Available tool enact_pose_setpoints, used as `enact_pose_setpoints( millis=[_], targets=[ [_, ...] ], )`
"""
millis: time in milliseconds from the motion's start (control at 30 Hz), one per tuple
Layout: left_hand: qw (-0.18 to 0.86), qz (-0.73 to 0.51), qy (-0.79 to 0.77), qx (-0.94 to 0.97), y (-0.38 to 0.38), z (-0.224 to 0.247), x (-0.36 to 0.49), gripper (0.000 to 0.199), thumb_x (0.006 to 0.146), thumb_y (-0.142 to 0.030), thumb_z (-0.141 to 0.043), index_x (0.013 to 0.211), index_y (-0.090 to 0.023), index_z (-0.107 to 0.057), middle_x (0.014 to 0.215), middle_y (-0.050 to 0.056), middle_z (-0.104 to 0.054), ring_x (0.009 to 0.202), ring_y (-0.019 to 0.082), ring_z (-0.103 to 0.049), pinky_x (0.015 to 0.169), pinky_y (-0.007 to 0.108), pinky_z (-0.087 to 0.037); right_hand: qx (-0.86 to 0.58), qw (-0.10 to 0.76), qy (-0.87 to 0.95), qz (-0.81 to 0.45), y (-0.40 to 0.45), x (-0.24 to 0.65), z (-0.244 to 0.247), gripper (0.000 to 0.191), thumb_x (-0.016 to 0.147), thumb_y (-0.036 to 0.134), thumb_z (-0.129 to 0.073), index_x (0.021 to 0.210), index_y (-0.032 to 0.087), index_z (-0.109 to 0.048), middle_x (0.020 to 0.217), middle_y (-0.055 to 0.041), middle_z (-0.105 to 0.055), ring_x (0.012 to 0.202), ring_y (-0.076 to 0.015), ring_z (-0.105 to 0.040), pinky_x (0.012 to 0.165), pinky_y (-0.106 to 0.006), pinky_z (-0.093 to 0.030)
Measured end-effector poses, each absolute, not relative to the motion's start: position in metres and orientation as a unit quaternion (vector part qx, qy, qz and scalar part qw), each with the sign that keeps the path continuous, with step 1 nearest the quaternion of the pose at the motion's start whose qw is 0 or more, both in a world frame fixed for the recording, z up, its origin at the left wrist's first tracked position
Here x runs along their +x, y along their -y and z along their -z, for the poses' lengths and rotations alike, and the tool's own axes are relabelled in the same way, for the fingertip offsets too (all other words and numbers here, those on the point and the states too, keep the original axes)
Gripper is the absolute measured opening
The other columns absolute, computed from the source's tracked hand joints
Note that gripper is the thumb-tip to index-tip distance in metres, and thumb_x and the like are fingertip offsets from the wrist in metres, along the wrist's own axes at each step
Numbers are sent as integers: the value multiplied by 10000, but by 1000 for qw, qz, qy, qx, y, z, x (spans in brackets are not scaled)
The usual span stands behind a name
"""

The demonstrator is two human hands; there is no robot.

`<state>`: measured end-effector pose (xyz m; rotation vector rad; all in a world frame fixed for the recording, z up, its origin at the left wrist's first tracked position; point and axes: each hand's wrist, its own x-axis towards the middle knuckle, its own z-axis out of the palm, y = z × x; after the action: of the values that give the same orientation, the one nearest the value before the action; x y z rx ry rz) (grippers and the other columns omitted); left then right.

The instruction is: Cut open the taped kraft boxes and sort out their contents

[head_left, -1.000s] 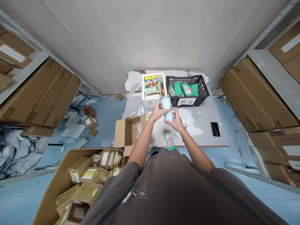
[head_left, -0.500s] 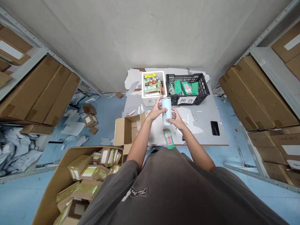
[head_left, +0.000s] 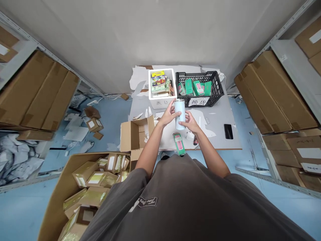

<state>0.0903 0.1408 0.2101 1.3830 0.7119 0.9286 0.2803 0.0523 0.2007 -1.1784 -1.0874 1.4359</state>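
Between my hands, above the table, is a light blue tumbler [head_left: 179, 115] with a metal rim and dark lettering. My left hand [head_left: 169, 115] grips it from the left, fingers behind it and thumb across its front. From the right, my right hand [head_left: 190, 123] holds its lower part, thumb on the front. Below it, a green and pink box [head_left: 179, 144] lies at the table's front edge. An open cardboard box [head_left: 135, 136] stands to the left of my left arm. Near my right wrist lie a small white object [head_left: 190, 136] and a red and black tool [head_left: 195, 141].
At the back stand a white bin [head_left: 162, 103] of small boxes and a black crate [head_left: 216, 103] holding green boxes. A phone [head_left: 228, 131] lies on the right of the table. A large carton [head_left: 56, 189] of taped parcels is at left. Shelves flank both sides.
The tumbler has turned in my hands, so its lettering shows less and further down. Both hands keep hold of it. The camera view has shifted slightly.
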Motion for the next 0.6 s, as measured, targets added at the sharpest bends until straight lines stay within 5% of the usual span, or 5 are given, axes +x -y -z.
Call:
enact_pose_setpoints(
  millis=[133, 200, 333, 467, 600],
  targets=[
    [517, -402, -467, 594, -129, -164, 90, 641, 1081, -490, -601, 1670, -312, -421, 1473, 135, -652, 1295, 268, -664, 1136, 472, -517, -489, 499, 432, -570, -50, 300, -198, 1041, 638, 551, -995, 1498, 372, -436, 1347, -68, -692, 1160, -303, -708, 1009, -481, -613],
    [461, -296, -517, 658, -106, -132, 90, 511, 1036, -330, -634, 1539, -260, -581, 1368, 136, -692, 1212, 271, -679, 1114, 464, -533, -493, 511, 437, -552, -49, 310, -197, 1057, 631, 567, -996, 1506, 361, -438, 1371, -69, -674, 1221, -308, -678, 1053, -478, -593],
    [418, -26, -377, 826, -35, -72, 103, 460, 816, -65, -738, 1240, -240, -772, 1377, 165, -685, 1334, 356, -605, 1137, 517, -498, -514, 509, 448, -526, -44, 323, -192, 1052, 627, 594, -993, 1502, 327, -475, 1376, -68, -650, 1301, -332, -621, 1101, -478, -569],
    [421, 2, -280, 863, 19, -31, 124, 370, 753, 17, -701, 995, -250, -780, 1338, 134, -718, 1434, 378, -537, 1181, 584, -383, -536, 498, 439, -522, -37, 331, -185, 1045, 650, 597, -981, 1519, 325, -469, 1337, -66, -654, 1294, -345, -617, 1094, -488, -572],
    [421, 15, -284, 861, 25, -12, 129, 313, 763, -9, -699, 974, -231, -764, 1226, 156, -731, 1410, 372, -543, 1177, 580, -374, -549, 491, 435, -518, -31, 339, -184, 1050, 665, 586, -983, 1537, 330, -457, 1350, -68, -653, 1296, -348, -618, 1089, -494, -578]
  ],
)
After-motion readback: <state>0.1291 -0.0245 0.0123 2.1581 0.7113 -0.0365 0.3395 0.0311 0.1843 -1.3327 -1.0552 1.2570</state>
